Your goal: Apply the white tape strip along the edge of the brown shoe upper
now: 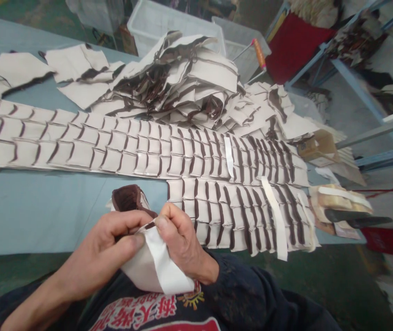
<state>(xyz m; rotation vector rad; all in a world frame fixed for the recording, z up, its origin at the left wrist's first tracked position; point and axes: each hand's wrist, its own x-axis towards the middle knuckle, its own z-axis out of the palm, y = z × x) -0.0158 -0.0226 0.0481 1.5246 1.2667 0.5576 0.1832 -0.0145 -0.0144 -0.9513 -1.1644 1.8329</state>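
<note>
Just off the near edge of the blue-covered table [44, 211], two hands close in on one cream fabric piece [139, 271], held in front of the dark shirt. Left hand [103, 250]: thumb and bent forefinger pinched shut on its upper edge. Right hand [182, 239]: thumb pressing down, fingers curled tight beneath, gripping that same edge right beside the left. A small dark patch peeks out between the thumbs, and a white strip [167, 271] runs down the cloth.

It looks light and limp, a padded cloth that should fold easily, hardly fragile or slippery; the thicker seamed edge seems the firmest place to pinch, since the loose body would just sag. The left wrist slants up from the lower left, the right comes in from the lower right out of a dark sleeve, knuckles up, thumbs almost meeting.

Just beyond, brown-lined fabric [127, 197] bulges upward. Further out, overlapping rows of cream pieces [151, 149] span the table, with a loose heap [210, 71] behind.
</note>
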